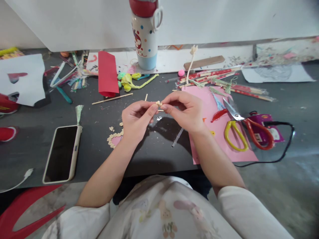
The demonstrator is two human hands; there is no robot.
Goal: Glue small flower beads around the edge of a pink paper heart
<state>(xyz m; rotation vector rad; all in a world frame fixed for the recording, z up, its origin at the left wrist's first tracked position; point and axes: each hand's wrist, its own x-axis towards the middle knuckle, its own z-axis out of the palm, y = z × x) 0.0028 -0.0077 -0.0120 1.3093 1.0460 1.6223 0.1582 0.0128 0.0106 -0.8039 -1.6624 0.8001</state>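
Fingertips of both hands meet over the table around a small cream cluster (159, 103) that resembles a tiny flower. My left hand (136, 119) pinches its left side between thumb and forefinger. On the other side my right hand (185, 109) is closed in a pinch, its thumb and forefinger at the cluster's edge. A thin pale stick (146, 97) shows just behind my left hand. Beside my left wrist lies a pink piece edged with cream bits (112, 140), partly hidden by the arm. Small loose cream clusters (111, 128) lie near it.
A phone (61, 154) lies at left, near a red folded paper (107, 73). Behind stands a bottle (146, 39). Pink paper (199, 132) carries open scissors (238, 116) at right, with a black cable (286, 149). Wrapped sticks (214, 78) lie behind.
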